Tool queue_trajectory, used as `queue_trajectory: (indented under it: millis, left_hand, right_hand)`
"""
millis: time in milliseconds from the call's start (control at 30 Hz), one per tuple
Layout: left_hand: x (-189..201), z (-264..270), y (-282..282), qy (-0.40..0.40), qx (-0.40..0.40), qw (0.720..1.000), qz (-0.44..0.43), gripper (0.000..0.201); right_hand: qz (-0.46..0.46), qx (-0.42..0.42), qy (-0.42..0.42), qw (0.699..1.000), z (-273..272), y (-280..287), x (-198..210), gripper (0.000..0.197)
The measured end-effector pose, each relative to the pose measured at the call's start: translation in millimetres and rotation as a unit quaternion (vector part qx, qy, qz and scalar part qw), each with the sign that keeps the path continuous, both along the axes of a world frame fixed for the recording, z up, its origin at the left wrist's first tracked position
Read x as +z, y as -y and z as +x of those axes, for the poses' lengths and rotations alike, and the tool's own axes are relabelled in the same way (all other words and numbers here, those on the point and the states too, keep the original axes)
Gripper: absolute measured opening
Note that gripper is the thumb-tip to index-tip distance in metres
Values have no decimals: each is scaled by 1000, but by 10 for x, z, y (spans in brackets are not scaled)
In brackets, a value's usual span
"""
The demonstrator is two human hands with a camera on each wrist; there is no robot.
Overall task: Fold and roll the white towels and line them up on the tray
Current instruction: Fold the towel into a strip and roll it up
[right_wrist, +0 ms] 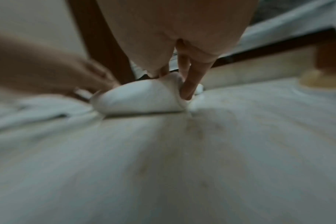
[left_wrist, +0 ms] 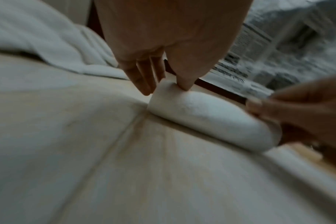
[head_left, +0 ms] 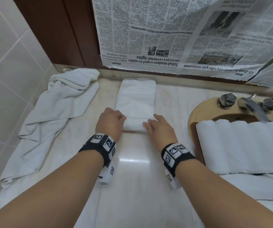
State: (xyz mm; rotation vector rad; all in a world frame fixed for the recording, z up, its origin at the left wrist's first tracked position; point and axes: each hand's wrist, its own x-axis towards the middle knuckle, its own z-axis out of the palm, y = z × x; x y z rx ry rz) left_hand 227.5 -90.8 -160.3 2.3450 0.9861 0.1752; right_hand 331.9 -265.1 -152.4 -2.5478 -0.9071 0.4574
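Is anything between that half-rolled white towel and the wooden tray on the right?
Nothing visible: only bare marble counter and the beige sink rim separate the half-rolled white towel from the brown wooden tray.

White tiles [head_left: 4, 63] are covering the wall on the left, meeting a dark brown wooden panel [head_left: 58, 30] that is running up beside them. Sheets of newspaper [head_left: 165, 30] are hanging upside down across the back, their lower edge reaching down toward the pale marble surface [head_left: 132, 178], which is catching a bright patch of light near its middle. At the right a beige sink [head_left: 203, 109] is sitting in the surface, carrying a metal tap [head_left: 254, 109] and 2 faceted knobs [head_left: 227, 98].
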Motion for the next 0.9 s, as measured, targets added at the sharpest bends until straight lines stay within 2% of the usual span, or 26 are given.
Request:
queue_trajectory:
  millis: [67,167,233,333,400,500,567,667,733,800,867,900]
  left_hand:
    - [-5,-33,30,-28,-58,996,59,38]
    - [-34,-157,85,-58,-123,986,97,54]
    - [-69,-280,110,-65,-138,983,99,56]
    - [-81,-515,121,-41,-161,983,79,53]
    - [-89,-724,151,-41,-191,978,71,56]
    - [-97,-1047,232,-49,-226,972,33,55]
    - [-87,-1205,287,-60,-235,970,-23,48]
    - [-52,-1314,346,-60,-185,974,-114,32]
    - [-30,-1341,371,-53,-98,981,-162,32]
    - [-31,-1325,418,-42,-23,982,-182,35]
    - [-43,-1283,493,-21,22,983,-184,36]
    - [-48,-1262,526,-12,38,984,-173,36]
  right_hand:
    - [-64,46,29,996,-40,-7,-44,55]
    - [-108,76,108,985,7,22,-65,41]
    - [-108,87,117,983,45,53,1,30]
    - [-134,144,79,977,55,197,142,22]
    - [-167,183,49,968,27,345,220,27]
    - [-187,199,-22,962,-64,539,269,47]
    - [-180,192,-95,960,-133,615,278,43]
    - [-125,141,-214,959,-200,702,246,27]
    - [-70,82,-247,963,-247,743,173,20]
    - [10,-2,-296,955,-285,765,115,18]
    - [62,-43,-311,947,-346,759,80,19]
    - [70,-43,-278,957,-398,755,75,16]
